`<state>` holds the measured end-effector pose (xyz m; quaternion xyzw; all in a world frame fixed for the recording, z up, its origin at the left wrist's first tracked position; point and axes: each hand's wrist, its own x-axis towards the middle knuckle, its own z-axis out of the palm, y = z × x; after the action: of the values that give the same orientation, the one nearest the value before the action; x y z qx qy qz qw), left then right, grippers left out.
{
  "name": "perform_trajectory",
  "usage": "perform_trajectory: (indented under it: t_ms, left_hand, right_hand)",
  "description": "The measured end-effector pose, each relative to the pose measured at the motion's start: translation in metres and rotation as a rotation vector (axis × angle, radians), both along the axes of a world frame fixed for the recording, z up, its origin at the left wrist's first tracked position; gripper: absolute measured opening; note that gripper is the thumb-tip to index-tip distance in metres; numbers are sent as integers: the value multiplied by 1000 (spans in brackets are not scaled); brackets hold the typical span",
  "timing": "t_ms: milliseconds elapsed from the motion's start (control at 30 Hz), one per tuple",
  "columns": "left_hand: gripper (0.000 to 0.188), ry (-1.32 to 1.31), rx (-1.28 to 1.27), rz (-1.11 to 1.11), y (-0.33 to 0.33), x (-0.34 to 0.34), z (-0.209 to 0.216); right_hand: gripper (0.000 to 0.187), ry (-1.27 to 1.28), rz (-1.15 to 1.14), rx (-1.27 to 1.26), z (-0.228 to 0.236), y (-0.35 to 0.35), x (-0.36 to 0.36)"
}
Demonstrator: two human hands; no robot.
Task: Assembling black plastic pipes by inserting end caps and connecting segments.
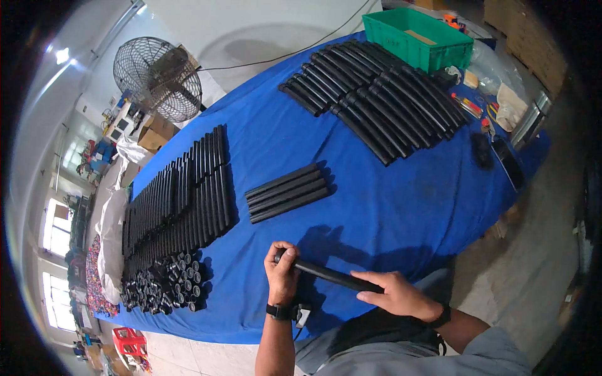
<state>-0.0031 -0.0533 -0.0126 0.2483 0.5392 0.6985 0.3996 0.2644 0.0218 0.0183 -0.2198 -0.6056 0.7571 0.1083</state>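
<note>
the left hand (282, 271) is raised with its forearm coming straight up from the near edge, a dark watch on the wrist, and its fingers are curled shut around the left end of a long black plastic tube (326, 274). the right hand (395, 293) comes in from the right, forearm angled across the lap, palm down, fingers stretched along the tube's right end and closed on it from above. the tube lies slanted between the two hands, its left end higher and farther, its right end nearer, hanging just over the near edge of the blue cloth-covered table (389, 207).

farther out on the cloth, beyond the hands, a small row of four black tubes (287, 193) lies side by side, well apart from the held one. to the left a wide bank of short black tubes (179, 200) is laid in tight rows, and at its near end a heap of short black sleeves (166, 282) stands on end, open mouths up. far to the right a large stack of longer black tubes (376, 94) lies in slanted rows. just behind it sits a green plastic crate (417, 39). at the far left, off the table, stands a round metal cage fan (158, 76).
</note>
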Motion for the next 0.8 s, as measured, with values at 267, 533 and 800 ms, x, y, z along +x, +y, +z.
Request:
perform_trajectory:
  t_ms: [267,533,800]
  left_hand:
    - [15,-122,125,76,-1,-7,0]
    - [27,-170,59,4,1,-5,3]
    - [33,-200,66,9,0,-3,5]
  right_hand:
    - [32,-171,50,-352,-1,10,-1]
    - [22,-31,-270,147,5,-5,-6]
    - [34,-9,-16,-916,-1,2,1]
